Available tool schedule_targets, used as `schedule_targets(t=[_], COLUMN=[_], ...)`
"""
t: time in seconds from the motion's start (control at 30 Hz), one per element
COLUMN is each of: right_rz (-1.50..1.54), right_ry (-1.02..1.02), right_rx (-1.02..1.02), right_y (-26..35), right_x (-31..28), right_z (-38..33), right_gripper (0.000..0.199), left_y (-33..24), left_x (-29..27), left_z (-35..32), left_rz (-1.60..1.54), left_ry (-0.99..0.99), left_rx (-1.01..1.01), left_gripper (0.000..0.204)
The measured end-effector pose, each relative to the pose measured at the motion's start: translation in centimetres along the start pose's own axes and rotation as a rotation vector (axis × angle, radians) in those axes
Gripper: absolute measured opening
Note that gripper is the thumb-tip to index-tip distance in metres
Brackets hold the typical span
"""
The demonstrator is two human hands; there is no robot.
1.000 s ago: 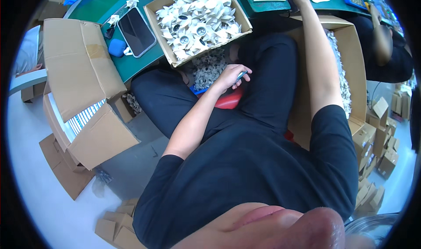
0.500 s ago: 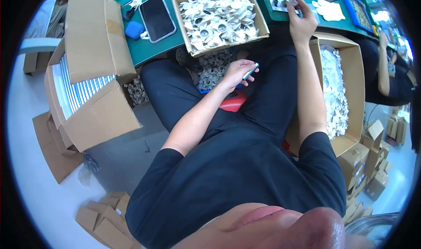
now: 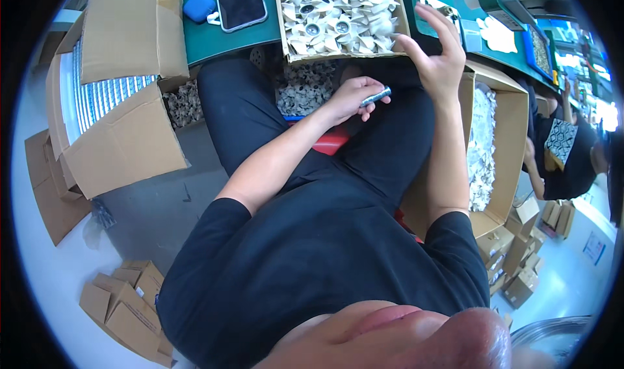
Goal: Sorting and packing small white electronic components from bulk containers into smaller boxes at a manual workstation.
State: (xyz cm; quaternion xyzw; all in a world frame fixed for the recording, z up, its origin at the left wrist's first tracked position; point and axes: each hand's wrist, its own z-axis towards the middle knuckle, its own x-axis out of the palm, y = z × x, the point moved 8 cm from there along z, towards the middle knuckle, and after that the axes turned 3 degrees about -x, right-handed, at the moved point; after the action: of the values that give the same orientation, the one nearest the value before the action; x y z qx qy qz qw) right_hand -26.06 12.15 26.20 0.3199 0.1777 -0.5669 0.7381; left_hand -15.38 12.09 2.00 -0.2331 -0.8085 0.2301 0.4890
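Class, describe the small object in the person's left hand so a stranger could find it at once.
Start at the open cardboard box of white parts on the green bench. Just below it, over the lap, the left hand holds a short metal cylinder. It alone is slim, shiny and silver-blue.

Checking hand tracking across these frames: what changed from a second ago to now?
The right hand pulled back from the green bench toward the body and now hangs open in the air, fingers spread, holding nothing. The left hand stayed over the lap, still gripping the small metal cylinder. The box of white parts and the phone have not moved on the bench.
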Motion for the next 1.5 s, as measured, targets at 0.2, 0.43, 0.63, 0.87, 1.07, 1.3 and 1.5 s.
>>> schedule_targets(t=[0.2, 0.43, 0.63, 0.87, 1.07, 1.3, 1.5], right_rz=[0.249, 0.488, -0.010, -0.095, -0.312, -0.245, -0.483], right_ry=[0.244, 0.456, -0.060, 0.061, 0.077, 0.043, 0.552], right_rx=[0.212, 0.410, 0.488, 0.494, 0.211, 0.309, 1.234], right_y=[2.4, 1.2, -9.4, -13.2, -16.5, -16.2, -16.0], right_x=[-1.1, -0.1, -4.6, -1.7, 0.7, -15.5, -32.3], right_z=[-4.2, -7.0, -3.0, 0.3, 2.1, -8.8, -42.2], right_gripper=[0.022, 0.016, 0.023, 0.026, 0.027, 0.024, 0.033], left_y=[-4.0, -4.3, -3.9, -2.4, 0.4, 2.3, 2.8], left_x=[3.5, 5.0, 4.4, 3.4, 4.9, 3.2, 3.7], left_z=[-2.8, -3.2, -2.2, -1.6, 1.2, 0.6, 1.3], left_rz=[-0.146, -0.136, -0.189, -0.145, -0.083, -0.012, 0.031], left_ry=[0.336, 0.453, 0.399, 0.295, 0.292, 0.173, 0.199], left_rx=[0.091, 0.090, 0.105, 0.002, -0.113, -0.147, -0.215], left_gripper=[0.026, 0.025, 0.026, 0.027, 0.026, 0.024, 0.022])
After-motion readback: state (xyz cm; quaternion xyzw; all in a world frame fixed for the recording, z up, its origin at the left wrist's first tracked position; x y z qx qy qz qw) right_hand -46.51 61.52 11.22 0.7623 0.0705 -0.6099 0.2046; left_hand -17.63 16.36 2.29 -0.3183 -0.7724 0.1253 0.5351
